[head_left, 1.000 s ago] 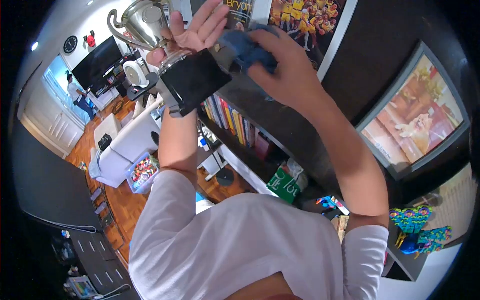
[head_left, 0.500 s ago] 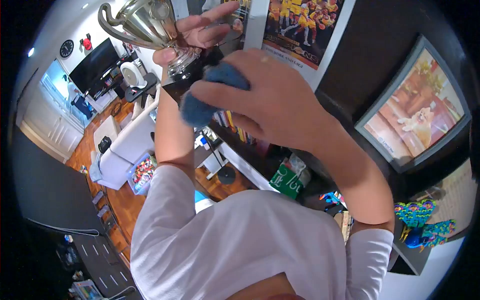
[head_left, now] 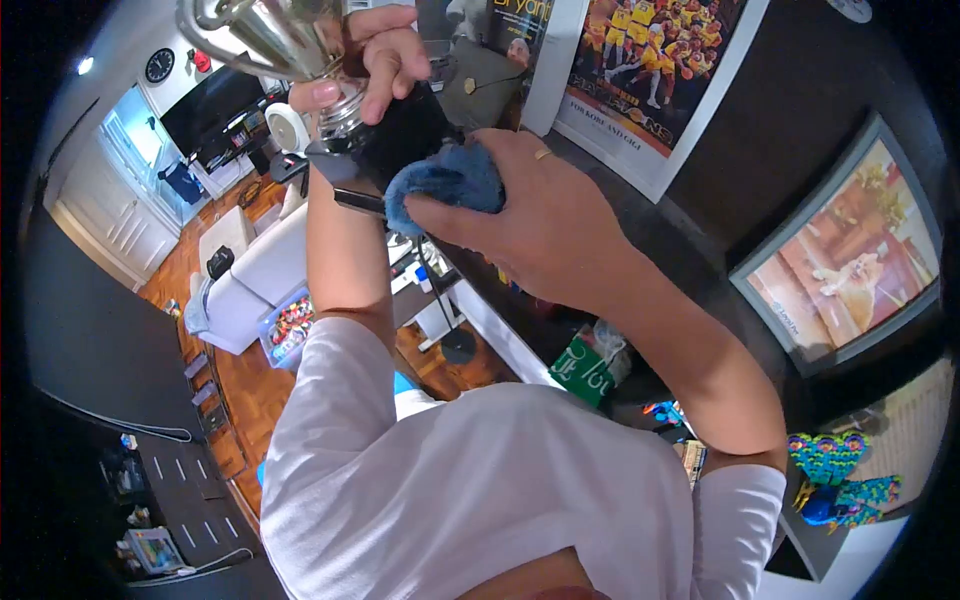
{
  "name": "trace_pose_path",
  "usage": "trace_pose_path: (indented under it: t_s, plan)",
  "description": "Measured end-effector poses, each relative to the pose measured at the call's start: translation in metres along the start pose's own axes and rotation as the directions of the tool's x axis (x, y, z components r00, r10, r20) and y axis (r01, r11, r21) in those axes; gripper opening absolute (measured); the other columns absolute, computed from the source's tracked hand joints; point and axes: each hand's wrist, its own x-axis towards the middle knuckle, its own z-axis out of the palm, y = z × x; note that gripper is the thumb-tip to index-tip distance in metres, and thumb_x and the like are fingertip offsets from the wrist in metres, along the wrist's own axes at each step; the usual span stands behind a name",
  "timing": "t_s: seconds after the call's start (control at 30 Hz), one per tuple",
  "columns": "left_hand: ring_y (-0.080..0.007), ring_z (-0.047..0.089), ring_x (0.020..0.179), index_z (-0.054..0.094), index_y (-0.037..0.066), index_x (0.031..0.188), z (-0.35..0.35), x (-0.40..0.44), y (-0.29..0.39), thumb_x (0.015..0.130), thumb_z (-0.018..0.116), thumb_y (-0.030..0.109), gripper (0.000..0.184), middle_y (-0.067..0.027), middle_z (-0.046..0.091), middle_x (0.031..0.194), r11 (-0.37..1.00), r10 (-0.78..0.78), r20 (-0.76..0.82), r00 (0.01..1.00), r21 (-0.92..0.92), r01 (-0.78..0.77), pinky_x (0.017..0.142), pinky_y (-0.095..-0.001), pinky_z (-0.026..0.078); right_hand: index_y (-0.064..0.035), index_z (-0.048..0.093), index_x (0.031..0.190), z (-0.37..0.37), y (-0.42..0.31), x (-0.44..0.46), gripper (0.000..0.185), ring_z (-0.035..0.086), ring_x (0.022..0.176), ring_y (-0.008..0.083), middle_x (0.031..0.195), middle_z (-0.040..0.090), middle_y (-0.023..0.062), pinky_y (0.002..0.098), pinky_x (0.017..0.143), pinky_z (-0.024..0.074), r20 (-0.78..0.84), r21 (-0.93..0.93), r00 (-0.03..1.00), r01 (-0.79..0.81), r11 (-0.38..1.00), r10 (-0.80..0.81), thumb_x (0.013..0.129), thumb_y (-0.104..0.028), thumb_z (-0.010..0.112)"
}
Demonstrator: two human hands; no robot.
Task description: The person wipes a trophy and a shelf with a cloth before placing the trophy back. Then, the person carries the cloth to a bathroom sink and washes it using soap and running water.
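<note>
A silvery trophy cup (head_left: 285, 35) with curved handles and a black base (head_left: 400, 135) is at the upper left, tilted. My left hand (head_left: 385, 65) has its fingers wrapped round the narrow stem above the base. In my right hand (head_left: 530, 215), a crumpled blue cloth (head_left: 450, 188) is pressed against the lower part of the black base. The cloth hides part of the base's edge.
Behind the hands is a dark shelf with a framed basketball poster (head_left: 650, 80). A framed dog picture (head_left: 845, 265) stands at the right, above a colourful peacock figure (head_left: 835, 485). Further off are a white sofa (head_left: 265, 260) and a bin of colourful pieces (head_left: 290, 325).
My right hand has brought the blue cloth from beside the trophy onto its base. My left hand's fingers have curled in round the stem. The view has shifted slightly.
</note>
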Motion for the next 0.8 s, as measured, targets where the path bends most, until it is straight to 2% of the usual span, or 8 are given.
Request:
trace_pose_path:
  t_s: [0.07,0.17,0.27,0.4,0.53,0.6,0.7,0.8]
  plan:
    - [-0.0093,0.055,0.055,0.033,-0.012,0.125,0.010,0.009,-0.009,0.066,0.054,0.020,0.071,-0.0153,0.057,0.078,0.987,0.135,0.055,0.989,-0.098,-0.130,0.062,-0.0192,0.040,-0.0270,0.059,0.102,0.003,0.004,-0.001,0.031,0.054,0.079,0.0292,0.090,0.047,0.0137,0.0356,0.059,0.0484,0.016,-0.012,0.997,-0.076,0.997,0.076,0.073,-0.016,0.056]
    - [-0.0082,0.054,0.047,0.035,-0.013,0.123,0.018,0.001,-0.014,0.064,0.055,0.016,0.069,-0.0134,0.057,0.073,0.936,0.188,-0.055,0.981,-0.294,-0.196,0.071,-0.0184,0.044,-0.0261,0.059,0.103,0.002,0.018,-0.002,0.032,0.055,0.079,0.0299,0.090,0.047,0.0146,0.0360,0.060,0.0487,0.078,-0.104,0.988,-0.125,0.987,0.133,0.074,-0.015,0.055]
    - [-0.0069,0.054,0.046,0.036,-0.013,0.123,0.032,0.025,-0.002,0.065,0.055,0.016,0.068,-0.0187,0.057,0.083,0.948,0.138,0.044,0.989,-0.296,-0.119,0.073,-0.0193,0.044,-0.0266,0.057,0.108,-0.001,0.031,-0.005,0.037,0.055,0.081,0.0320,0.093,0.048,0.0165,0.0379,0.063,0.0492,0.093,-0.129,0.978,-0.174,0.976,0.186,0.073,-0.013,0.057]
    - [-0.0061,0.056,0.052,0.038,-0.012,0.122,0.017,0.005,-0.010,0.065,0.056,0.017,0.066,-0.0220,0.056,0.099,0.939,0.163,-0.076,0.984,-0.294,-0.178,0.075,-0.0194,0.043,-0.0247,0.053,0.113,-0.003,0.036,-0.009,0.044,0.055,0.085,0.0346,0.099,0.048,0.0189,0.0411,0.067,0.0489,-0.038,-0.023,0.968,-0.251,0.968,0.250,0.071,-0.011,0.060]
    - [-0.0071,0.057,0.062,0.045,-0.006,0.120,0.022,0.002,-0.012,0.065,0.057,0.019,0.062,-0.0194,0.055,0.111,0.941,0.153,-0.221,0.963,-0.266,-0.210,0.075,-0.0210,0.043,-0.0177,0.052,0.110,-0.005,0.042,0.002,0.044,0.055,0.085,0.0345,0.100,0.050,0.0159,0.0405,0.069,0.0482,-0.233,0.111,0.954,-0.165,0.980,0.187,0.068,-0.011,0.062]
    - [-0.0086,0.058,0.067,0.048,-0.002,0.119,0.036,0.027,-0.016,0.066,0.058,0.021,0.058,-0.0193,0.053,0.116,0.938,0.246,-0.101,0.964,-0.227,-0.263,0.075,-0.0216,0.042,-0.0146,0.053,0.105,-0.011,0.038,0.010,0.039,0.055,0.084,0.0335,0.098,0.051,0.0125,0.0391,0.069,0.0477,-0.223,0.126,0.972,-0.045,0.991,0.073,0.067,-0.010,0.061]
    - [-0.0110,0.059,0.075,0.050,0.003,0.119,0.020,0.019,-0.030,0.067,0.057,0.023,0.056,-0.0250,0.046,0.122,0.949,0.287,-0.082,0.954,-0.111,-0.295,0.075,-0.0227,0.042,-0.0139,0.054,0.098,0.001,0.034,0.016,0.032,0.054,0.081,0.0299,0.094,0.053,0.0082,0.0369,0.067,0.0469,-0.170,0.073,0.984,0.060,0.995,-0.047,0.067,-0.010,0.059]
    - [-0.0147,0.061,0.087,0.045,0.000,0.124,0.002,0.004,-0.012,0.069,0.055,0.029,0.063,-0.0397,0.027,0.128,0.997,-0.040,-0.057,0.998,-0.070,0.036,0.076,-0.0231,0.043,-0.0147,0.054,0.092,0.011,0.026,0.016,0.024,0.054,0.078,0.0264,0.091,0.053,0.0059,0.0357,0.066,0.0461,-0.215,0.083,0.968,0.152,0.985,-0.131,0.068,-0.013,0.057]
